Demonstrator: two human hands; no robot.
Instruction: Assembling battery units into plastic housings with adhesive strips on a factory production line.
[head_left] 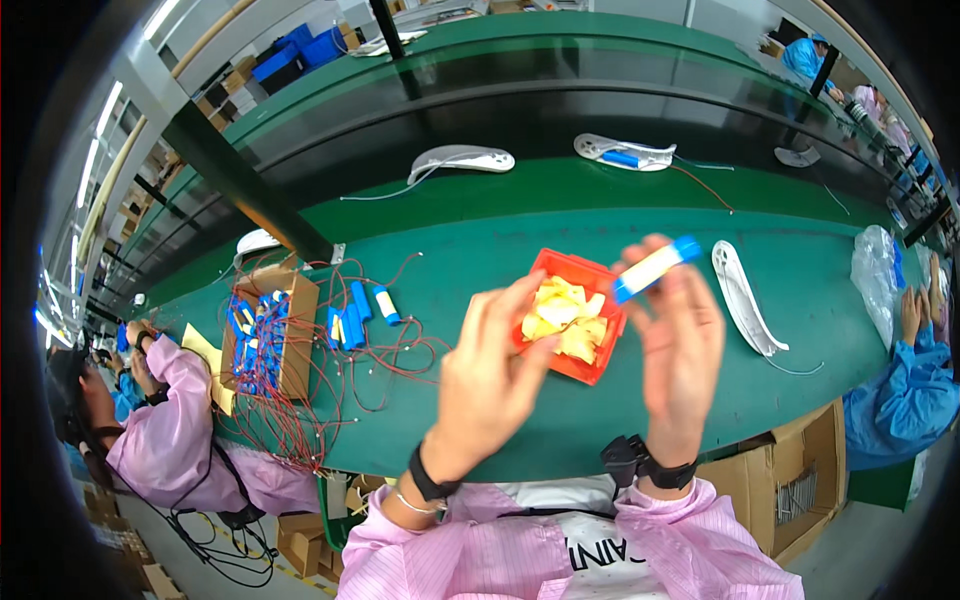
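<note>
A blue cylindrical battery [688, 249] with a pale yellow strip along it is held between the thumb and fingers of my right hand [680, 345], raised above the right side of a red tray. Loose yellow paper pieces [566, 312] fill that red tray [572, 262]. My left hand [490, 370] is at the tray's left edge, with thumb and fingers apart and nothing seen in them. To the left of it lie several blue batteries [350, 322], one with a yellow strip, among thin red wires [400, 346].
A cardboard box [298, 335] of wired blue batteries stands on the left. A white curved shell [738, 290] lies to the right; two more shells [462, 158] [630, 152] rest beyond the mat. A green post [245, 185] rises far left. Co-workers sit at both sides.
</note>
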